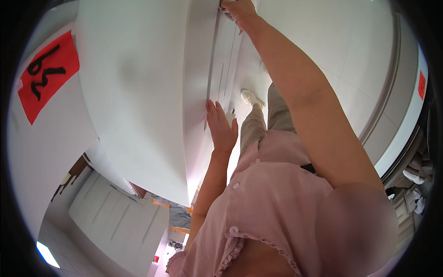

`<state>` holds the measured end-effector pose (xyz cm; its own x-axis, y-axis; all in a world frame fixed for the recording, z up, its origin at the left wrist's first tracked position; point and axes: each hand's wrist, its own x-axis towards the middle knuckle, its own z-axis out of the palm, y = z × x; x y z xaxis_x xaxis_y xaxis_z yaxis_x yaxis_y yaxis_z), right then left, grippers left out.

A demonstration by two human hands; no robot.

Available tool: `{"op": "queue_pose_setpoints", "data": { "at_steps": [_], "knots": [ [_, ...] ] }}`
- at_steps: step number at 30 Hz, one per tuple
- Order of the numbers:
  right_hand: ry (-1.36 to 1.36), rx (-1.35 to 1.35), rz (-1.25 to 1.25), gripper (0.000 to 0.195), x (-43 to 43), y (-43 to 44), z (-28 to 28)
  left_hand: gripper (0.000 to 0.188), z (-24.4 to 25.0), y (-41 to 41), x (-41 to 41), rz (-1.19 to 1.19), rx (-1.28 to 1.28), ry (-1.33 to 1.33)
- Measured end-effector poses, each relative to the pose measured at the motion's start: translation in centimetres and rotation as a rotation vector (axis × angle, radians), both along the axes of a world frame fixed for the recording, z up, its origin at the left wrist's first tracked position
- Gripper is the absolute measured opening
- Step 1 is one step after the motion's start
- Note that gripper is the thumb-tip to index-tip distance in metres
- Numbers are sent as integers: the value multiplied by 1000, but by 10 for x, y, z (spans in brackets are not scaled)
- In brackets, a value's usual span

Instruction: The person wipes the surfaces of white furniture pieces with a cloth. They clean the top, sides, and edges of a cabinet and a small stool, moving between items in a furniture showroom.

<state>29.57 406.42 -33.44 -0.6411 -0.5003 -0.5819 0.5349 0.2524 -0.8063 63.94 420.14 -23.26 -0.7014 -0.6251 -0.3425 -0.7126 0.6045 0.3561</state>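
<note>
At the top edge of the picture my right hand (pixel 240 12) grips a crumpled grey cloth (pixel 226 13) against a white, grooved upright frame (pixel 221 69), which looks like a door frame. Part of the cloth is hidden by the fingers and cut off by the picture's edge. Lower down, my left hand (pixel 221 130) rests flat with fingers stretched along the same frame, holding nothing. Beside both hands stretches a broad smooth white surface (pixel 138 86), meeting the frame along a straight edge.
Red paper (pixel 50 76) with black brush writing hangs on the left. Beyond it, a room holds a white wardrobe (pixel 117 211) and striped bedding (pixel 180 214). My light shoe (pixel 250 97) stands on the pale tiled floor (pixel 311 31). Several shoes (pixel 413 176) lie at the far right.
</note>
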Motion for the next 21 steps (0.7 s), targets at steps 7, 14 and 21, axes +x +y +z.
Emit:
{"op": "queue_pose_setpoints", "data": {
  "at_steps": [7, 14, 21],
  "knots": [
    [163, 126, 281, 27, 71, 32, 10, 77, 5, 9, 35, 43, 50, -18],
    [-122, -10, 119, 19, 163, 72, 10, 74, 12, 19, 74, 52, 90, 17],
    [-70, 115, 293, 20, 252, 112, 18, 67, 24, 30, 93, 75, 108, 47]
  ]
}}
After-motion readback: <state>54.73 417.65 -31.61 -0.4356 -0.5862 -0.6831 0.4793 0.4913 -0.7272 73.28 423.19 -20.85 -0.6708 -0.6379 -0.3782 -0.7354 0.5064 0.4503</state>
